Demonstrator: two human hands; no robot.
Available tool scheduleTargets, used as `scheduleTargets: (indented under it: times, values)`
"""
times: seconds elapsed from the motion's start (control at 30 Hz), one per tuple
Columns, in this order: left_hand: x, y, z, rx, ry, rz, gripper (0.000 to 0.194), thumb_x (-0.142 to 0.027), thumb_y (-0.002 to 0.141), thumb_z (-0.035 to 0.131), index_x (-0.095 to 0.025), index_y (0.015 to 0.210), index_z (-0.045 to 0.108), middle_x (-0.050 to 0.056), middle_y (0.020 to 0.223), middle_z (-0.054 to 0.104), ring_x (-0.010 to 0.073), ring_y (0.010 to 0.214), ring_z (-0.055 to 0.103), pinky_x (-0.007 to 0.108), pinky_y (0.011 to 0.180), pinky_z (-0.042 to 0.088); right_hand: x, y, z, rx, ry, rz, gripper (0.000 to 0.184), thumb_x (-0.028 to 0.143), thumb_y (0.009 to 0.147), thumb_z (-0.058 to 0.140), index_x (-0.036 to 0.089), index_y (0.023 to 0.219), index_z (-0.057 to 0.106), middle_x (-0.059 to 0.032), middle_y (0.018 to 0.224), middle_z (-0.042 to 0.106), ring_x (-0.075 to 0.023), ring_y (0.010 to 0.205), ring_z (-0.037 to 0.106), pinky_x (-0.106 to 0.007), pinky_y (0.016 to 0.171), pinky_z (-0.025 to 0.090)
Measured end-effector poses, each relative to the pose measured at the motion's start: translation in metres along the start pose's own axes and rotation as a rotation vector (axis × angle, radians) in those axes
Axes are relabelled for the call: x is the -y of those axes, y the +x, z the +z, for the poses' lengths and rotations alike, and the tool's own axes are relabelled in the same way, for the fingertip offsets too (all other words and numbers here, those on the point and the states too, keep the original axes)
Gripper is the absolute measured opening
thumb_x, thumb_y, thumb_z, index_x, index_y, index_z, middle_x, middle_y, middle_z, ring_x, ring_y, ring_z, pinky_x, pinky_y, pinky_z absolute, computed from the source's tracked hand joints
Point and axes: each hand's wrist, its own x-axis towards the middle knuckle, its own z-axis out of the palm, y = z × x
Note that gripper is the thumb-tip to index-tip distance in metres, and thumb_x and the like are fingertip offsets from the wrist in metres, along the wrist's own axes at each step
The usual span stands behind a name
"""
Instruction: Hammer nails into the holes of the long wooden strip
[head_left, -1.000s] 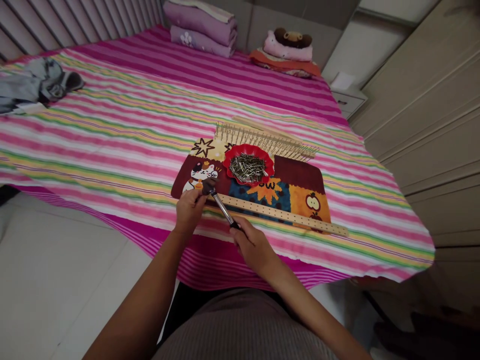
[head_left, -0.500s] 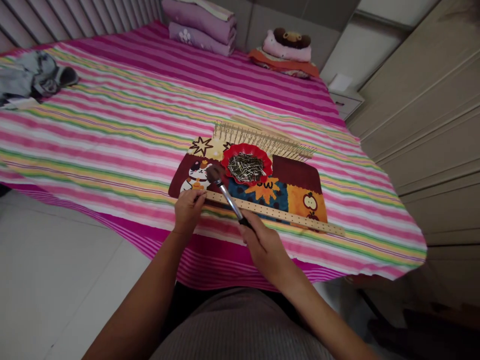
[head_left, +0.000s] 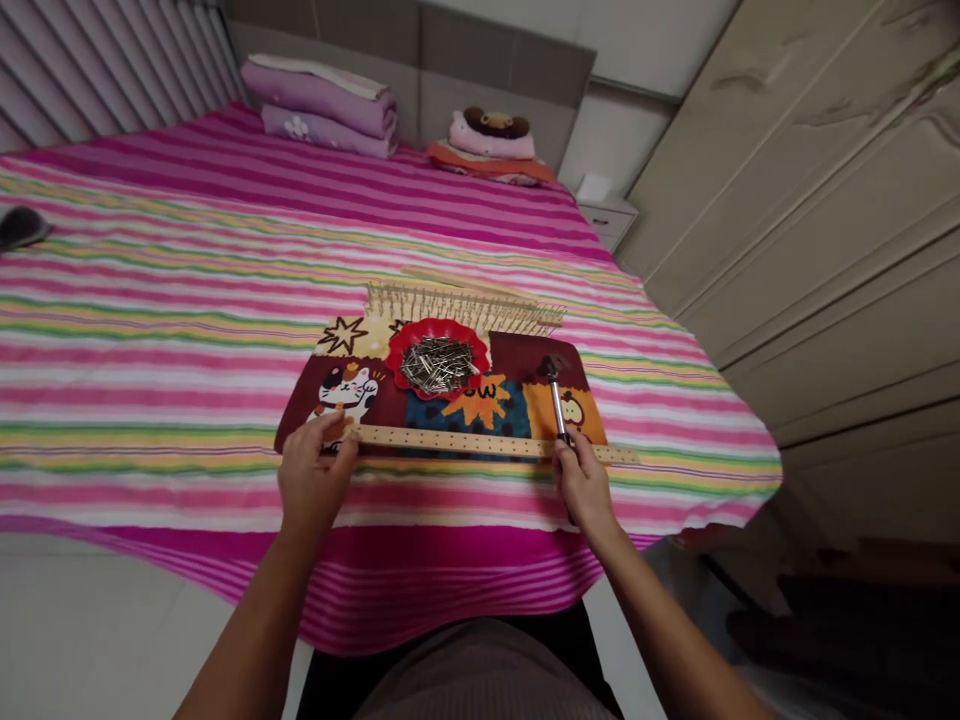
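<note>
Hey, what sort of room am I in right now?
Most likely a bedroom: there's a wide bed with a striped cover, folded bedding piled near the headboard, and a small nightstand beside it.

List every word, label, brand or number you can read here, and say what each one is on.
"ow": on the starburst of the patterned mat, beside the red bowl, which may hide more letters.
Wooden strip: dark dots, no readable text.
Hammer in the right hand: any marking is too small to read.
</note>
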Motion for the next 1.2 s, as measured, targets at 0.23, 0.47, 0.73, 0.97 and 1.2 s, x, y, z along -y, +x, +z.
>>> scheduleTargets:
  times: [0.23,0.47,0.73,0.97,1.2]
  values:
    - [-0.043,0.036,0.024,0.128,0.123,0.14,0.023,-0.034,0.084,0.05,-0.021,0.093,0.068,0.007,0.091,0.07,0.0238,0.09,0.059,0.037,0.085,0.045,-0.002,0.009,-0.002,0.013,0.159,0.16,0.044,0.048,0.076,0.054,0.018,0.108,0.059,0.004,0.059,0.049,-0.0144,0.05,0.046,-0.027,0.048,0.039]
    - [-0.061,0.086,0.077,0.348,0.33,0.26,0.027,-0.023,0.084,0.047,-0.02,0.095,0.071,0.01,0.101,0.07,0.0282,0.097,0.057,0.041,0.084,0.041,0.005,0.009,-0.002,0.035,0.211,0.214,0.04,0.046,0.077,0.053,0.019,0.106,0.058,0.0063,0.054,0.046,-0.0129,0.044,0.041,-0.026,0.043,0.035]
    - [-0.067,0.11,0.095,0.616,0.573,0.382,0.025,-0.023,0.083,0.048,-0.019,0.086,0.073,0.014,0.098,0.07,0.0312,0.097,0.056,0.045,0.082,0.037,0.008,0.009,-0.002,0.048,0.232,0.249,0.035,0.044,0.078,0.052,0.02,0.103,0.056,0.0067,0.055,0.047,-0.0109,0.041,0.036,-0.025,0.041,0.032]
    - [-0.056,0.109,0.088,0.524,0.417,0.315,0.015,-0.026,0.077,0.057,-0.018,0.067,0.066,0.008,0.08,0.067,0.0259,0.092,0.058,0.043,0.085,0.038,0.003,0.011,-0.003,0.048,0.187,0.191,0.035,0.045,0.079,0.051,0.02,0.103,0.058,0.0053,0.056,0.049,-0.0122,0.044,0.041,-0.025,0.042,0.033]
    - [-0.04,0.102,0.073,0.443,-0.325,-0.25,0.019,-0.037,0.056,0.071,-0.021,0.066,0.068,-0.001,0.063,0.067,0.0146,0.06,0.057,0.028,0.062,0.044,0.008,0.01,-0.002,0.036,0.213,0.231,0.04,0.045,0.076,0.052,0.02,0.106,0.058,0.0053,0.054,0.048,-0.0144,0.043,0.043,-0.027,0.042,0.036]
